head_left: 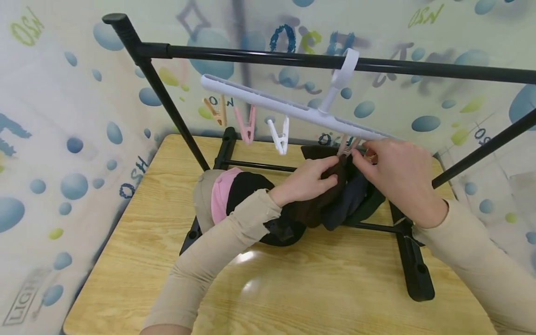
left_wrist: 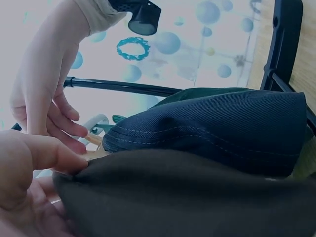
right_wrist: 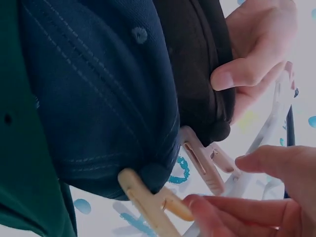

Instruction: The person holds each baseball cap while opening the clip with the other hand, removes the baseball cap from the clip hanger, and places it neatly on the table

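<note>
Brown cap [right_wrist: 195, 64] pinched btw L fingers [head_left: 321, 164]; R fingers [right_wrist: 261, 210] apart, nr tan peg [right_wrist: 147, 205].

the right hand [head_left: 404, 177] partly hides one end of the hanger [head_left: 268, 99]. above it, the head view crops the black rail [head_left: 268, 57]; below, the left sleeve [head_left: 222, 251] covers part of the black cap [head_left: 249, 187], and the left wrist view crops the brown cap [left_wrist: 182, 197].
</note>
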Available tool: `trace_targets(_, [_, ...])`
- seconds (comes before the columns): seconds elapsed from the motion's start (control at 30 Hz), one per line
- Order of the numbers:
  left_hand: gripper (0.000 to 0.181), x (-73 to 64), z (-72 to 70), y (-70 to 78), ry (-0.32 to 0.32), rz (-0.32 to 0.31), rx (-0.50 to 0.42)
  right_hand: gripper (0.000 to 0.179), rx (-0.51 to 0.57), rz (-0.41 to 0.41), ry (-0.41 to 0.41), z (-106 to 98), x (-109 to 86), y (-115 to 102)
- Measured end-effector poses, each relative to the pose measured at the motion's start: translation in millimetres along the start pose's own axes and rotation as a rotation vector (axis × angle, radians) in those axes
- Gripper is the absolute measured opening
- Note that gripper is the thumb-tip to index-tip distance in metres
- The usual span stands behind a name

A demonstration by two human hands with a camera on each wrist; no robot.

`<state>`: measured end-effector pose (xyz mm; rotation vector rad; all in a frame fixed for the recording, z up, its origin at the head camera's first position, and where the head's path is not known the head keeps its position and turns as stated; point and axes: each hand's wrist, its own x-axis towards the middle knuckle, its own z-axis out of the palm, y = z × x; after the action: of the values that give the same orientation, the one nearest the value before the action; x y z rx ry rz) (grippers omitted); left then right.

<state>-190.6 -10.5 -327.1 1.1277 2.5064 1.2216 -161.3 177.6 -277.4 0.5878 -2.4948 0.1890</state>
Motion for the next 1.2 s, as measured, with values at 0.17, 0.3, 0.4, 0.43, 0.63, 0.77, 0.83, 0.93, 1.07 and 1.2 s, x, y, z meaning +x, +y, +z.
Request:
trace_targets(0.17, [0.005, 0.8, -1.9, 4.6, -0.021, 0.026, 0.039, 0.037, -0.022, 0.036, 0.040, 1, 6.0, -1])
trace_targets(0.3, [0.005, 1.5, -2.6, 7.3, -0.047, 0.030, 0.048, 0.050, -0.039, 0.042, 0.052, 0, 11.2, 0])
trace_targets(0.4, [0.007, 2.3, -2.8, 7.2, -0.061, 0.022, 0.056, 0.059, -0.049, 0.049, 0.009, -3, 16.7, 0])
trace_targets(0.43, [0.009, 2.4, -3.0, 7.1, -0.067, 0.014, 0.060, 0.061, -0.044, 0.060, -0.024, -5, 19.1, 0])
trace_targets(0.63, [0.015, 1.5, -4.9, 7.3, -0.083, -0.011, 0.081, 0.062, -0.017, 0.144, -0.203, -13, 33.2, -6])
trace_targets(0.77, [0.009, -0.2, -5.0, 7.6, -0.070, -0.001, 0.105, 0.064, -0.057, 0.126, -0.127, -7, 32.7, -9])
trace_targets(0.83, [0.007, -0.7, -4.9, 7.4, -0.065, 0.004, 0.110, 0.064, -0.070, 0.116, -0.070, -3, 30.8, -10])
trace_targets(0.93, [0.008, -1.0, -4.8, 7.5, -0.063, 0.015, 0.095, 0.060, -0.057, 0.128, -0.032, -1, 29.0, -11])
trace_targets(1.07, [0.011, -1.3, -3.1, 7.6, -0.059, 0.048, 0.036, 0.053, -0.040, 0.151, -0.015, 0, 28.9, -11])
trace_targets(1.2, [0.010, -1.8, 1.2, 6.7, -0.037, 0.083, -0.055, 0.045, -0.015, 0.161, 0.000, 1, 28.5, -12])
